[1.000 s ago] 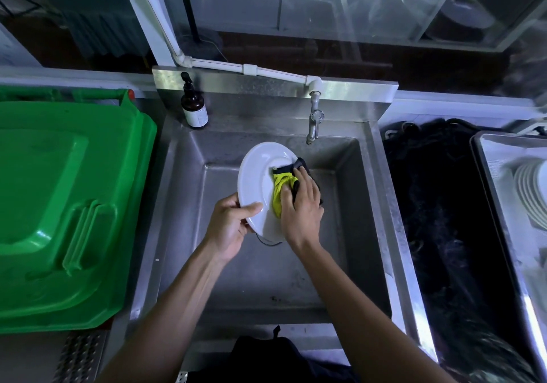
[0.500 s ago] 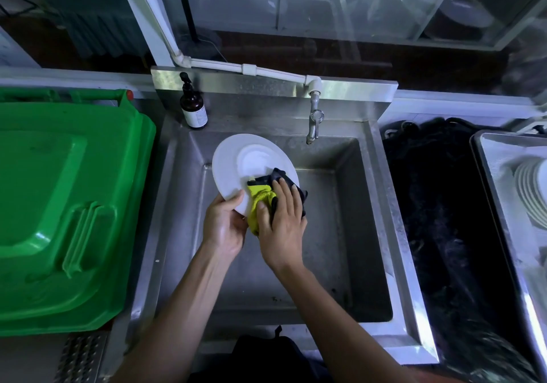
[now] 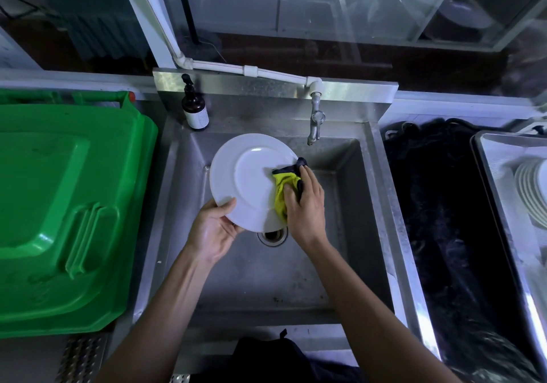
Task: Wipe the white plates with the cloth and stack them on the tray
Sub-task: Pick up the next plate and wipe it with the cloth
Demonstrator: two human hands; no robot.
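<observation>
A white plate is held over the steel sink, its face turned up towards me. My left hand grips the plate's near left rim, thumb on top. My right hand holds a yellow and dark cloth bunched against the plate's right side. At the far right, a stack of white plates lies on a metal tray, partly cut off by the frame edge.
A green bin lid fills the left side. A brown pump bottle stands at the sink's back left corner, a tap at the back middle. The drain shows below the plate. A dark bag lies between sink and tray.
The plate has turned from nearly edge-on to face up and shifted left. My right hand with the cloth slid from the plate's middle to its right side.
</observation>
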